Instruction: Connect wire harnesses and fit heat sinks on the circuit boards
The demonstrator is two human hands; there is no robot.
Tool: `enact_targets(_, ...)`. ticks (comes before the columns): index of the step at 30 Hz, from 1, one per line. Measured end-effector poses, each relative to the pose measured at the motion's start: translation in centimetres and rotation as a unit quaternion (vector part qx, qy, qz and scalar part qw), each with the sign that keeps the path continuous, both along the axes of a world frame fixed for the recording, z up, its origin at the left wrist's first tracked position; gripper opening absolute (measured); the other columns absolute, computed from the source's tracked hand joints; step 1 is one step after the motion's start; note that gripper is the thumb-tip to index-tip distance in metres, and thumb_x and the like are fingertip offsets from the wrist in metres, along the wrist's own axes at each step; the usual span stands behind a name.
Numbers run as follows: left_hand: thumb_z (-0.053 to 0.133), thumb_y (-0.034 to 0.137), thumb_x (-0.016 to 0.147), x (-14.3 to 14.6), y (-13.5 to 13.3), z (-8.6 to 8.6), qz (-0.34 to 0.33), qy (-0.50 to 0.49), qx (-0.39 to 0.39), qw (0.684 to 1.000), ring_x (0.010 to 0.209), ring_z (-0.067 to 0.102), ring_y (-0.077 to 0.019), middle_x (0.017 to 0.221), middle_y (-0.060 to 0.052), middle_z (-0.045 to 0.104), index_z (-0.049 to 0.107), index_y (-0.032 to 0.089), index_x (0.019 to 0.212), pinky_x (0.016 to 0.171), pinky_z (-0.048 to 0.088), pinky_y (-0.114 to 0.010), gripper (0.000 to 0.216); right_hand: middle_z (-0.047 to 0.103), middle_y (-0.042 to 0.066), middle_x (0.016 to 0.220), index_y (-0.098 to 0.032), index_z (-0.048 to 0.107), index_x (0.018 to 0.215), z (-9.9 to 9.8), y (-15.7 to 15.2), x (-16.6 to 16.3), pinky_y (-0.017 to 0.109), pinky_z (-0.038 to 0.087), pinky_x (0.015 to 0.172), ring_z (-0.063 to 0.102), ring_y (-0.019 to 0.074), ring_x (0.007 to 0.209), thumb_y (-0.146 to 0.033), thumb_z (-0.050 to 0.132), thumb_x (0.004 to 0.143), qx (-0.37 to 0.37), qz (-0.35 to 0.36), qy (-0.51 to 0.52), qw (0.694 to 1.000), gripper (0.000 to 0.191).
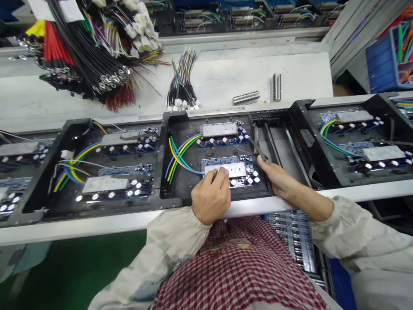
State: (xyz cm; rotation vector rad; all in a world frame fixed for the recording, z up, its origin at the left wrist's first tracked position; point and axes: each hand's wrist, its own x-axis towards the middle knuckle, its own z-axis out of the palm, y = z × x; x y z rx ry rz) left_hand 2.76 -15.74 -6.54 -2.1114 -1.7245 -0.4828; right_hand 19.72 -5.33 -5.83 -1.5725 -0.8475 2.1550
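My left hand [211,193] rests at the near circuit board [251,160] in the middle black tray [193,196]. Its fingers are curled together over the left end of the board's silver metal plate [237,169]; anything between the fingertips is hidden. My right hand [280,178] is at the tray's right side, its thumb by the lower end of a thin dark strip [259,150]. The other right fingers are mostly hidden. Behind the near board sits a second board [222,131] with a similar plate. Blue, yellow and green wires [180,155] curve from the tray's left side to both boards.
Similar trays with boards stand left [124,160] and right [342,172] along a pale rail [97,226]. On the white bench [222,73] lie cable bundles [93,56], a small wire bunch [183,82] and metal strips [245,98]. A blue bin [382,69] stands far right.
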Motion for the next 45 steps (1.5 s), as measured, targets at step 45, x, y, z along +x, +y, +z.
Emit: enact_targets(45, 0.052, 0.012, 0.084, 1.1, 0.9, -0.6, 0.019, 0.015, 0.068, 0.997, 0.080, 0.061, -0.0199, 0.089, -0.010, 0.070, 0.066, 0.008, 0.088, 0.073, 0.046, -0.031, 0.014, 0.055, 0.016, 0.123, -0.012, 0.070, 0.084, 0.7, -0.7, 1.1, 0.051, 0.034, 0.097, 0.038, 0.0342, 0.118, -0.060, 0.053, 0.080, 0.747, 0.369, -0.277, 0.479, 0.051)
